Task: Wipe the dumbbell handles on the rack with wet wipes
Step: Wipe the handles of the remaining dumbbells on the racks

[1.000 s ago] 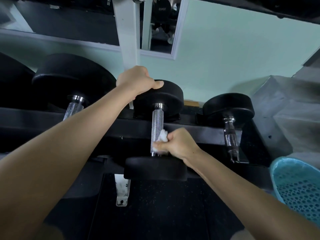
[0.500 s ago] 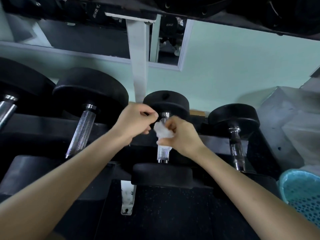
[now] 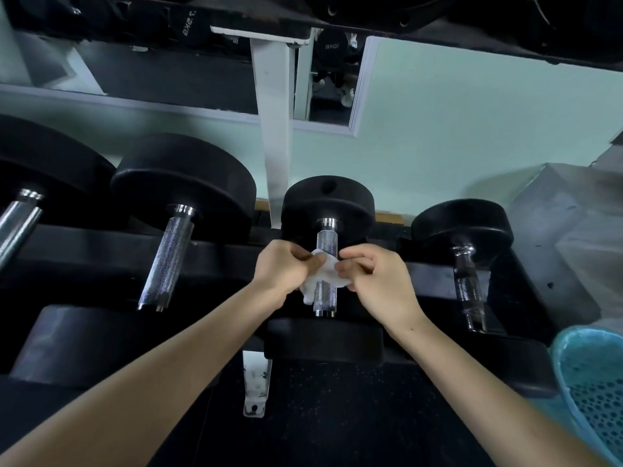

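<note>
A black dumbbell with a knurled chrome handle (image 3: 326,242) lies on the rack (image 3: 101,251) in the middle of the view. A white wet wipe (image 3: 325,276) is spread across the handle's middle and hangs a little below on the left. My left hand (image 3: 285,267) pinches the wipe's left side, and my right hand (image 3: 374,274) pinches its right side. The handle's lower end shows bare below the wipe. Other dumbbell handles lie to the left (image 3: 167,261) and to the right (image 3: 467,284).
A white rack upright (image 3: 274,129) rises behind the middle dumbbell. An upper shelf with more dumbbells (image 3: 332,45) hangs overhead. A blue perforated basket (image 3: 593,382) stands at the lower right. Grey sheeting (image 3: 556,210) lies at the right by the green wall.
My left hand came off the far dumbbell head and down to the wipe. The wipe, bunched in my right hand a second ago, is now held by both hands across the handle.
</note>
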Tool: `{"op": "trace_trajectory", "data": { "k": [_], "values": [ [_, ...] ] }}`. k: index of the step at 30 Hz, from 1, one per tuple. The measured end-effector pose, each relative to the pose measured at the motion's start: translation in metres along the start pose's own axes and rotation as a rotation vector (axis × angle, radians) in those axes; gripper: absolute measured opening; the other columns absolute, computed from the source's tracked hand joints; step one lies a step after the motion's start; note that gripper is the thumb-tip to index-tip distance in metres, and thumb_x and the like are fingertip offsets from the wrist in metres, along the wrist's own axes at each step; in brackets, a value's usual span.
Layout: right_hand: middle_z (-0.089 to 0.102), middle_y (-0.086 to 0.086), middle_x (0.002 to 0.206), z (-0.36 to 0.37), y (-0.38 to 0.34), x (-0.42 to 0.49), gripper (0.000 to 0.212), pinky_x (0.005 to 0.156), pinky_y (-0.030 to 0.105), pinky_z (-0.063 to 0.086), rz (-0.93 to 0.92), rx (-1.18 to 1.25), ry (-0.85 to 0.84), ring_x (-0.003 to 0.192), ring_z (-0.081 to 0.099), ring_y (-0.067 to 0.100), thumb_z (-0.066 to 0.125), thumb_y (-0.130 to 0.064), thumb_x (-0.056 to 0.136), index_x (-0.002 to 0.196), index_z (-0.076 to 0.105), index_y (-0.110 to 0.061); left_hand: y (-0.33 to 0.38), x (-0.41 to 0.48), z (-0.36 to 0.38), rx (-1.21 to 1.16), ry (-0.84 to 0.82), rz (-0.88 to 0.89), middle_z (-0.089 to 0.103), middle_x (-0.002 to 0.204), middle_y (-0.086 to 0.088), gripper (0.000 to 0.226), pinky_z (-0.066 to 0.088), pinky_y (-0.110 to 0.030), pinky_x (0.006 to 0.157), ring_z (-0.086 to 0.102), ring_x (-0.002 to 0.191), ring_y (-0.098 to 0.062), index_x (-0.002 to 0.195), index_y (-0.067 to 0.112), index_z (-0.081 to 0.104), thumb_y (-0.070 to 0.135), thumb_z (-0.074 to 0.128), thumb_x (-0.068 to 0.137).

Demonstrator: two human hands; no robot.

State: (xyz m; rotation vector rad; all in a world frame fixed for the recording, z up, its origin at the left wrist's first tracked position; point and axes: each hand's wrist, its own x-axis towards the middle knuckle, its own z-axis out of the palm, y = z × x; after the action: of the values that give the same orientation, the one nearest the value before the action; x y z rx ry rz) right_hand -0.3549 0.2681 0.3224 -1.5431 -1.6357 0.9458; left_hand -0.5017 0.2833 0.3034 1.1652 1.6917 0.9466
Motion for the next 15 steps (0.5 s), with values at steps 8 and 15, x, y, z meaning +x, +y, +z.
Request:
{"op": "trace_trajectory", "data": {
  "k": [8, 15],
  "values": [
    [0.071, 0.003, 0.083, 0.022, 0.006, -0.01, 0.025, 0.077, 0.039, 0.053, 0.06, 0.001, 0.236, 0.081, 0.067, 0.019, 0.047, -0.021, 0.096, 0.088, 0.067, -0.007, -0.007, 0.0, 0.017, -0.029, -0.059, -0.019, 0.072, 0.076, -0.017, 0.017, 0.055, -0.033, 0.069, 0.07, 0.073, -0.027, 0.076, 0.011, 0.071, 0.028, 0.076, 0.078],
    [0.07, -0.001, 0.074, 0.021, 0.011, -0.011, 0.027, 0.079, 0.042, 0.054, 0.164, 0.178, 0.355, 0.074, 0.068, 0.016, 0.043, -0.026, 0.098, 0.085, 0.066, -0.017, 0.014, 0.027, 0.023, -0.199, 0.054, -0.075, 0.07, 0.087, -0.025, 0.026, 0.056, -0.044, 0.075, 0.068, 0.077, -0.034, 0.078, 0.001, 0.069, 0.026, 0.076, 0.078]
  ]
}}
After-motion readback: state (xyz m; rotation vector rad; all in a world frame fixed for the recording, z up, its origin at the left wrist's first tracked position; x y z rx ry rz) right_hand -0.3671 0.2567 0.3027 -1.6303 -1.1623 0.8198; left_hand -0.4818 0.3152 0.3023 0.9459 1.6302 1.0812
